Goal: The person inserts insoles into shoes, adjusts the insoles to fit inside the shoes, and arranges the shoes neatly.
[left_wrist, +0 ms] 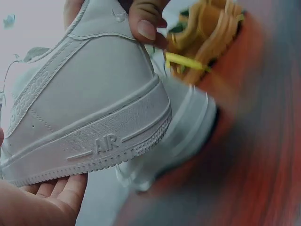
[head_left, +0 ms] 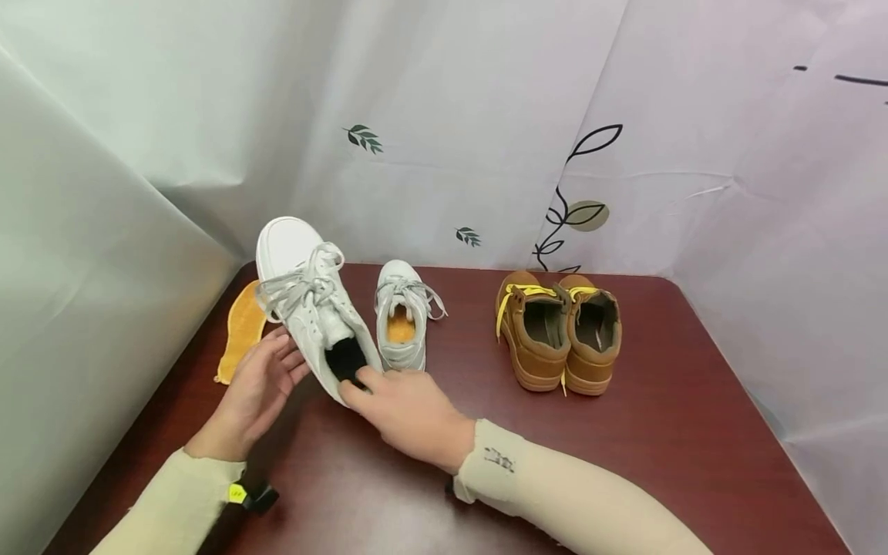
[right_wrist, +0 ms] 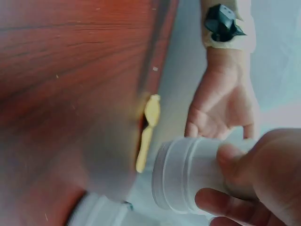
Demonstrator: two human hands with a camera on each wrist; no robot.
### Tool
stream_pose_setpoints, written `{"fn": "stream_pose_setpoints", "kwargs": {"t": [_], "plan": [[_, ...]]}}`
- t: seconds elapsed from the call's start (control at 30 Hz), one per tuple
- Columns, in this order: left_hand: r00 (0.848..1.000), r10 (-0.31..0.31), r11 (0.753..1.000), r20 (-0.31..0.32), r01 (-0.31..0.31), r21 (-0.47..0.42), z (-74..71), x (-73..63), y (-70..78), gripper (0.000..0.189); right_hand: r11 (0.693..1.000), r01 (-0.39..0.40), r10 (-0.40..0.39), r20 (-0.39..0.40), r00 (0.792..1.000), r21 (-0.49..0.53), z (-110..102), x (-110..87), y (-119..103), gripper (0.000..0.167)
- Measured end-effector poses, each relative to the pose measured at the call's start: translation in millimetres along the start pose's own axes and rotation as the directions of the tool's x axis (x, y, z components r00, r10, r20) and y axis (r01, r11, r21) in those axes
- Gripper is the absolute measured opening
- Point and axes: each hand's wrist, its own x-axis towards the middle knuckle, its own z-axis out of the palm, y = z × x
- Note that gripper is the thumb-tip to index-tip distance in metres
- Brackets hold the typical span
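A white lace-up sneaker (head_left: 298,308) is held up above the table, toe pointing away and to the left. My right hand (head_left: 409,412) pinches it at the heel collar; in the left wrist view the thumb (left_wrist: 146,29) lies on the heel. With fingers extended, my left hand (head_left: 260,385) supports the sneaker from beneath, and its fingers (left_wrist: 70,190) show under the sole in the left wrist view. Dark lining shows inside this sneaker. Just right of it stands a second white sneaker (head_left: 402,351) with a yellow-orange insole (head_left: 400,325) inside.
Another yellow-orange insole (head_left: 243,327) lies near the left edge of the dark red table (head_left: 680,432), partly behind the raised sneaker. A pair of brown shoes (head_left: 537,358) with yellow laces stands right of centre. Pale curtains (head_left: 444,116) hang behind and at both sides.
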Motion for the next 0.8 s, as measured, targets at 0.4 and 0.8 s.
{"fn": "stream_pose_setpoints", "kwargs": {"t": [0.4, 0.8], "plan": [[0.989, 0.020, 0.997, 0.146, -0.030, 0.064, 69.9, -3.7, -3.9, 0.058, 0.993, 0.062, -0.052, -0.101, 0.994, 0.103, -55, -58.9, 34, 0.048], [0.968, -0.072, 0.993, 0.239, 0.048, 0.107, 107.3, 5.0, -25.6, 0.072, 0.991, 0.057, -0.038, -0.153, 0.987, 0.120, -73, -98.2, 40, 0.028]]}}
